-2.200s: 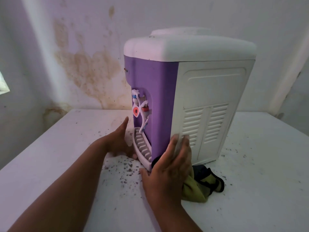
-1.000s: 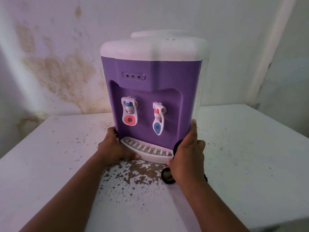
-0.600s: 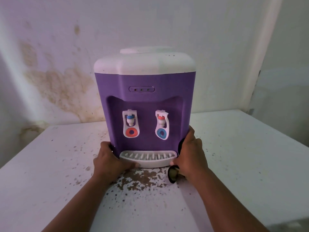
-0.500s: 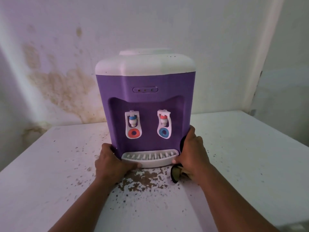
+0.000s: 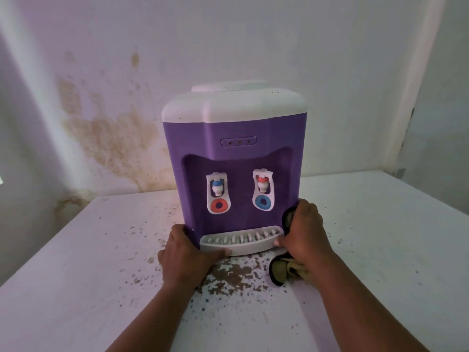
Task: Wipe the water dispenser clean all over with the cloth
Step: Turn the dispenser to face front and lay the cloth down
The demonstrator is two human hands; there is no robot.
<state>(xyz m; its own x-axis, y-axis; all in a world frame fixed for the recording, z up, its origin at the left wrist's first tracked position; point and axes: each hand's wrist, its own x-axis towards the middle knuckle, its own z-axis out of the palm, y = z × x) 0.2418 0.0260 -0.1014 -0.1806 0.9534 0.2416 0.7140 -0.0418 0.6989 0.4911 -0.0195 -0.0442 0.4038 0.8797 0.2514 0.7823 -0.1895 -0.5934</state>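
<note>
The water dispenser [image 5: 236, 148], purple with a white top, stands upright on the white table [image 5: 380, 250], front panel and two taps facing me. My left hand [image 5: 184, 254] grips its lower left corner, thumb lying along the front of the white drip tray [image 5: 241, 241]. My right hand [image 5: 303, 235] grips the lower right corner with the cloth [image 5: 280, 271] bunched under the palm. The cloth is yellow-green with a dark trim; a bit of it also shows above my fingers, and most of it is hidden by the hand.
Dark crumbs and brown dirt [image 5: 236, 273] are scattered on the table in front of the dispenser. A stained wall [image 5: 109, 138] rises close behind. The table's edges run off at the left and right.
The dispenser was turned from side-on until its front faces me and slid a little further back. Both hands stayed on its lower corners, the cloth under my right hand.
</note>
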